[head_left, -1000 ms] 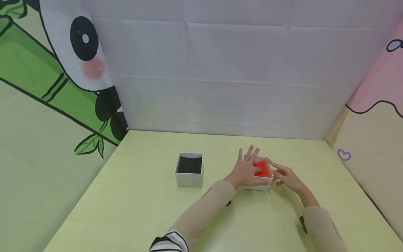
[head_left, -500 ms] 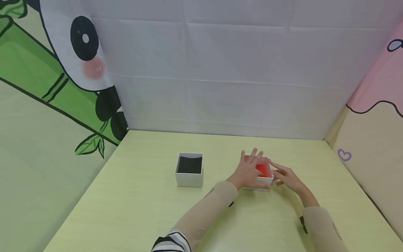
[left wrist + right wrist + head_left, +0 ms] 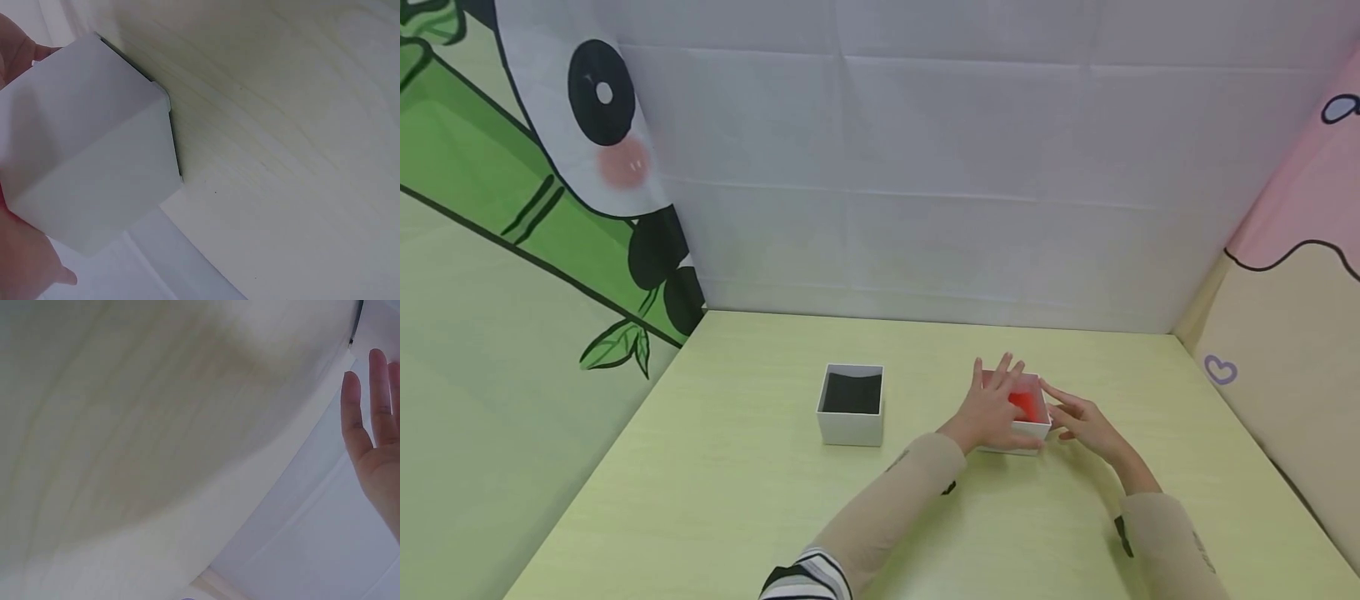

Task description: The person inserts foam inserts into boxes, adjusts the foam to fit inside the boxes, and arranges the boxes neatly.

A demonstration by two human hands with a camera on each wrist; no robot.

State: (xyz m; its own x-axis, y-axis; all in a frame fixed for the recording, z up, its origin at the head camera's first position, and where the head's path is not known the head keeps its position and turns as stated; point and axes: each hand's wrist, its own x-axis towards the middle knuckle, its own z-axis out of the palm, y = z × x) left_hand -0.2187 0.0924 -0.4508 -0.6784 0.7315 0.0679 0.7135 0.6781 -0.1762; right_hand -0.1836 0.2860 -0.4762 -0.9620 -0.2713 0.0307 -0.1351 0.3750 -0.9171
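A white open-topped box (image 3: 1032,430) with red material (image 3: 1026,406) inside stands on the table (image 3: 737,500), right of centre. Over its left side my left hand (image 3: 988,412) spreads its fingers, palm down, covering part of the opening. From the right, my right hand (image 3: 1082,423) touches the box's side with nearly straight fingers. In the left wrist view the white box (image 3: 81,137) shows two plain faces, with parts of a hand behind its edges. The right wrist view shows the right hand (image 3: 378,450) with fingers extended near a white corner.
A second white box (image 3: 852,428), holding a black piece (image 3: 852,392), stands to the left on the same table. A pale cloth backdrop (image 3: 887,167) rises behind the table's far edge. Printed panels flank it on both sides.
My left hand has shifted slightly to the right over the box. Less red shows in the opening, with more of the pinkish inner wall visible. My right hand stays put.
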